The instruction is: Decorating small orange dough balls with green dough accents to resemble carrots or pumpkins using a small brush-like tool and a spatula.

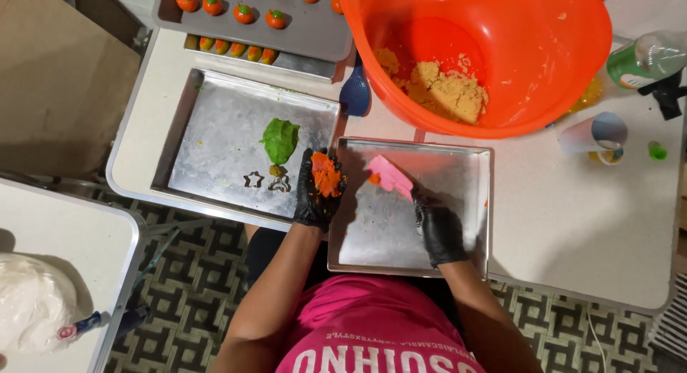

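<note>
A: Head view, what do I see at the left hand (315,194)?
B: I see it gloved in black, fingers curled around an orange dough lump (326,174), between the two steel trays (458,201).
A: And the right hand (438,230)?
B: Closed on a pink scraper (390,175), its blade resting on the near tray. Green dough (280,140) lies on the far tray; the orange bowl (537,72) stands on the desk (572,223).

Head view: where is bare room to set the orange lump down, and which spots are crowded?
Free: the near tray between the right hand and left hand, below the pink scraper; the left tray left of the green dough; the table right of the near tray. Crowded: around the orange bowl, cup, bottle and cutters.
</note>
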